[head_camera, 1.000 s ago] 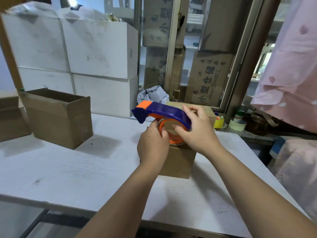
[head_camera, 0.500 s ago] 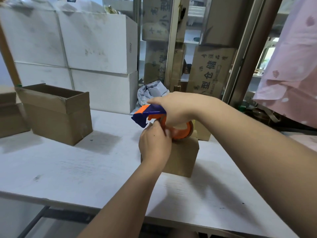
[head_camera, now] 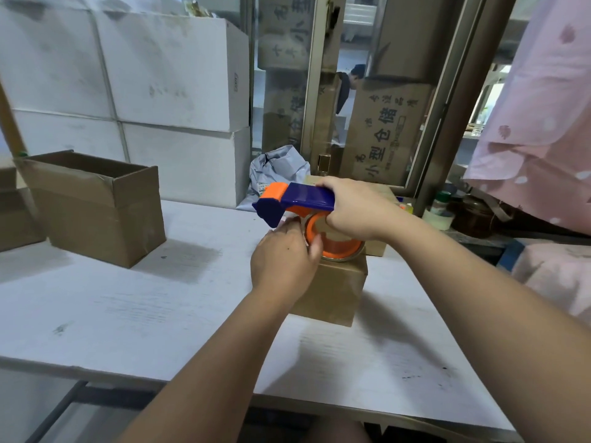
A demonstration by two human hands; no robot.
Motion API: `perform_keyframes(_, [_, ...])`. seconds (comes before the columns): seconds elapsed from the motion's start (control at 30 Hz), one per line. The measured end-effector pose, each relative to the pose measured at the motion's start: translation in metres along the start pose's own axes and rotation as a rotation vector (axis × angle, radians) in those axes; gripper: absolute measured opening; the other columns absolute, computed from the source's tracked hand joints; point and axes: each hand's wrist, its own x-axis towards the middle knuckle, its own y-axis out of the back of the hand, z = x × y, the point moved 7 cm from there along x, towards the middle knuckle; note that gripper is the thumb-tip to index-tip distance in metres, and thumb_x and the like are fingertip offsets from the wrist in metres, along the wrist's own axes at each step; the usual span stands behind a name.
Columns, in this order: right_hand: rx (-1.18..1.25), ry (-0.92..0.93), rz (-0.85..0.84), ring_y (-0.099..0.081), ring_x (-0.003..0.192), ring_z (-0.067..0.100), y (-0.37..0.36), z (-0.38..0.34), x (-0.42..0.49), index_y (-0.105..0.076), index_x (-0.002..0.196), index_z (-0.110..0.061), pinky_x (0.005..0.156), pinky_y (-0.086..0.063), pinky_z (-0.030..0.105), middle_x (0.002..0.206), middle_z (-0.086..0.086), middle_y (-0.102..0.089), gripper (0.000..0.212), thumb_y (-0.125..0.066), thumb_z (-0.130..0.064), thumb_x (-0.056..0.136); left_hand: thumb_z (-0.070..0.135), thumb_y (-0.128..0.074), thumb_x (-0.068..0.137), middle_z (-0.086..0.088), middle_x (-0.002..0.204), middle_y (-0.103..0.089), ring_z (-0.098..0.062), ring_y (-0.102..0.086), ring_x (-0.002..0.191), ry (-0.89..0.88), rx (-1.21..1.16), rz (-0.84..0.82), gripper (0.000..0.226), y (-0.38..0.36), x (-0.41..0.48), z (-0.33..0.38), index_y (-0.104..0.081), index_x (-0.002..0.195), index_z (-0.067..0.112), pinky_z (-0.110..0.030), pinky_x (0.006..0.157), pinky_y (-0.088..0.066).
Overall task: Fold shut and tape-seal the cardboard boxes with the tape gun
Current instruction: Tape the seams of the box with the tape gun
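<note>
A small brown cardboard box stands shut on the white table. Above it is the blue and orange tape gun, its orange roll just over the box top. My right hand grips the gun's blue handle from above. My left hand is at the gun's front, fingers curled at the roll and the blue nose; whether it pinches the tape end is hidden.
An open brown box stands at the left, another at the far left edge. White cartons are stacked behind. A grey bag, a brown box behind the gun and tape rolls lie at the back right. Pink cloth hangs right.
The tape gun has stayed over the small box while my right hand shifted its hold along the handle. My left hand has stayed at the gun's front.
</note>
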Motion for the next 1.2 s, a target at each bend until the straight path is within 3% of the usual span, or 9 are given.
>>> perform_keyframes(0.1, [0.053,-0.019,-0.020,-0.049,0.092,0.016,-0.001,0.004,0.001,-0.046,0.127,-0.019,0.072,-0.042,0.026,0.115,0.003,-0.056,0.046,-0.057,-0.006,0.084,0.044,-0.037,0.097,0.003,0.106,-0.062,-0.019,-0.057,0.090,0.007,0.018,-0.022,0.032,0.000,0.002,0.000,-0.052,0.115,0.022,-0.027,0.065,-0.034])
perform_keyframes(0.23, [0.141,-0.040,-0.002,-0.047,0.094,0.013,-0.002,0.009,-0.003,-0.041,0.132,-0.019,0.063,-0.039,0.015,0.107,-0.004,-0.048,0.054,-0.061,-0.005,0.083,0.048,-0.034,0.097,0.000,0.106,-0.063,-0.022,-0.059,0.093,0.010,0.043,-0.037,0.037,-0.001,0.003,-0.001,-0.051,0.116,0.021,-0.028,0.065,-0.034])
perform_keyframes(0.4, [0.283,-0.086,0.098,-0.049,0.099,0.013,-0.005,0.020,-0.008,-0.040,0.133,-0.020,0.077,-0.043,0.024,0.112,-0.006,-0.048,0.058,-0.063,-0.004,0.082,0.054,-0.029,0.096,0.002,0.107,-0.063,-0.018,-0.059,0.096,0.005,0.044,-0.050,0.044,-0.001,0.001,0.000,-0.052,0.118,0.022,-0.027,0.065,-0.036])
perform_keyframes(0.53, [0.444,-0.123,0.143,-0.047,0.106,0.013,-0.011,0.029,-0.013,-0.039,0.134,-0.020,0.069,-0.042,0.017,0.120,-0.005,-0.048,0.064,-0.066,-0.001,0.080,0.055,-0.029,0.096,0.003,0.107,-0.063,-0.018,-0.060,0.096,0.013,0.039,-0.058,0.046,-0.003,0.003,-0.001,-0.051,0.120,0.024,-0.027,0.065,-0.042])
perform_keyframes(0.7, [0.656,-0.209,0.342,-0.054,0.098,0.017,-0.020,0.044,-0.024,-0.044,0.112,-0.031,0.077,-0.046,0.028,0.106,-0.006,-0.056,0.051,-0.057,0.003,0.077,0.056,-0.025,0.096,0.000,0.104,-0.064,-0.021,-0.059,0.095,0.027,0.060,-0.061,0.049,-0.003,0.003,-0.001,-0.054,0.114,0.022,-0.030,0.065,-0.040])
perform_keyframes(0.83, [0.884,-0.316,0.416,-0.058,0.092,0.015,-0.042,0.055,-0.036,-0.040,0.112,-0.032,0.084,-0.051,0.038,0.097,-0.014,-0.056,0.049,-0.058,0.000,0.079,0.059,-0.033,0.093,0.000,0.105,-0.064,-0.021,-0.059,0.096,0.032,0.080,-0.059,0.049,0.000,0.001,-0.001,-0.055,0.116,0.022,-0.028,0.066,-0.039])
perform_keyframes(1.0, [0.804,-0.356,0.369,-0.060,0.094,0.018,-0.039,0.063,-0.033,-0.041,0.114,-0.032,0.086,-0.053,0.043,0.100,-0.008,-0.060,0.053,-0.062,-0.001,0.076,0.063,-0.038,0.090,-0.005,0.105,-0.063,-0.024,-0.058,0.098,0.026,0.111,-0.080,0.053,0.000,-0.001,0.000,-0.055,0.111,0.017,-0.030,0.071,-0.039])
perform_keyframes(1.1, [0.624,-0.302,0.319,-0.060,0.095,0.023,-0.023,0.062,-0.026,-0.044,0.118,-0.028,0.085,-0.053,0.043,0.105,-0.001,-0.063,0.051,-0.058,0.000,0.078,0.068,-0.032,0.088,-0.007,0.123,-0.058,-0.024,-0.052,0.114,-0.047,0.220,-0.126,0.070,-0.007,-0.003,0.001,-0.051,0.126,0.012,-0.033,0.092,-0.039])
perform_keyframes(1.2, [0.457,-0.198,0.283,-0.058,0.094,0.025,-0.009,0.053,-0.019,-0.046,0.118,-0.024,0.081,-0.053,0.042,0.103,0.002,-0.061,0.049,-0.057,0.004,0.080,0.071,-0.023,0.088,-0.008,0.142,-0.045,-0.023,-0.040,0.131,-0.129,0.301,-0.168,0.081,-0.010,-0.007,0.005,-0.041,0.140,0.012,-0.033,0.108,-0.029])
